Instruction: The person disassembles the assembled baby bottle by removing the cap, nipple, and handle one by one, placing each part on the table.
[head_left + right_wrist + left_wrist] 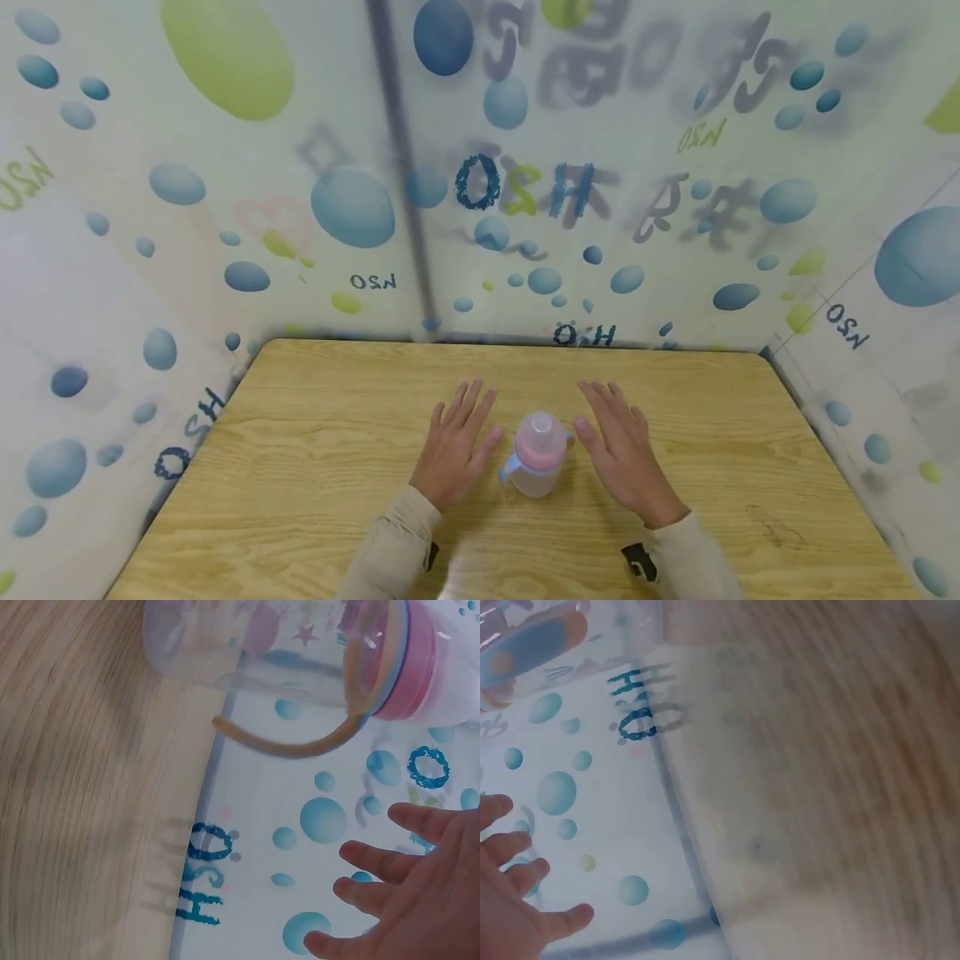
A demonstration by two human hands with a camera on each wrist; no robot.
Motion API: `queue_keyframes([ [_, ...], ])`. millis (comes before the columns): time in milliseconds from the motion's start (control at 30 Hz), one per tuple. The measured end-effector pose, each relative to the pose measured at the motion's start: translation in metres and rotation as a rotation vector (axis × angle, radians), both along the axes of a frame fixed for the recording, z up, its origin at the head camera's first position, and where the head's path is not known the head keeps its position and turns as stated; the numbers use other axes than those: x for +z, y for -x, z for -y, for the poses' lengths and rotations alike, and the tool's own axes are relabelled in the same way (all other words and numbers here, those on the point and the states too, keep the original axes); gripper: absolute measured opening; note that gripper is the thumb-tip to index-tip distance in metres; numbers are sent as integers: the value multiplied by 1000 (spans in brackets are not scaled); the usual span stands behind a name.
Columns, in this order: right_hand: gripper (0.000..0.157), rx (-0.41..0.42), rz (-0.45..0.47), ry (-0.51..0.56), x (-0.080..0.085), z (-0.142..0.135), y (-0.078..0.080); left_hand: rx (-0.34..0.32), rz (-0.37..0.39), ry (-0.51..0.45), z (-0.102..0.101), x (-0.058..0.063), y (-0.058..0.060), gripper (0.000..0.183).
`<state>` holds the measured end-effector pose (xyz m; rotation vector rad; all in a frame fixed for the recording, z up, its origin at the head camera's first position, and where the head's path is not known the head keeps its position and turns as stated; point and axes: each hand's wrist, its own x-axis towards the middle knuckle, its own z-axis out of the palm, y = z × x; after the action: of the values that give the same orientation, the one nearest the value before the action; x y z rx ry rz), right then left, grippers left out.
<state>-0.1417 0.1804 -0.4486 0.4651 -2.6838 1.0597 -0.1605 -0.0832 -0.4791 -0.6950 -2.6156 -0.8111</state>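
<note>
A baby bottle [539, 454] with a pink collar, a clear cap and blue side handles stands upright on the wooden table. My left hand [457, 454] is to its left, fingers spread and straight, apart from it. On the other side my right hand [621, 454] is held with straight fingers, also not touching it. In the right wrist view the bottle [247, 645] shows a see-through body with printed shapes and a curved handle [292, 748], beyond the fingers of the right hand [420, 885]. The left wrist view catches part of the bottle [536, 649] above the left hand [514, 900].
The wooden table [337, 417] has rounded far corners and reaches a patterned back wall [465, 250] with blue and green drops and lettering. Similar side walls [97, 333] close in on the left and right. A dark mark [776, 525] lies on the table at the right.
</note>
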Motion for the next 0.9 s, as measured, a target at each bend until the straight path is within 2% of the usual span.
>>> queue_keyframes([
  [133,50,32,-1,55,1,5,-4,-60,-5,-10,-1,-3,-2,55],
  [400,49,62,-1,98,4,15,-8,-146,-24,14,-6,-6,-4,63],
  [600,50,75,2,113,5,20,-12,-184,-10,18,-10,-7,-6,72],
  [900,57,170,24,141,2,26,-13,-194,6,52,-13,-10,-7,83],
])
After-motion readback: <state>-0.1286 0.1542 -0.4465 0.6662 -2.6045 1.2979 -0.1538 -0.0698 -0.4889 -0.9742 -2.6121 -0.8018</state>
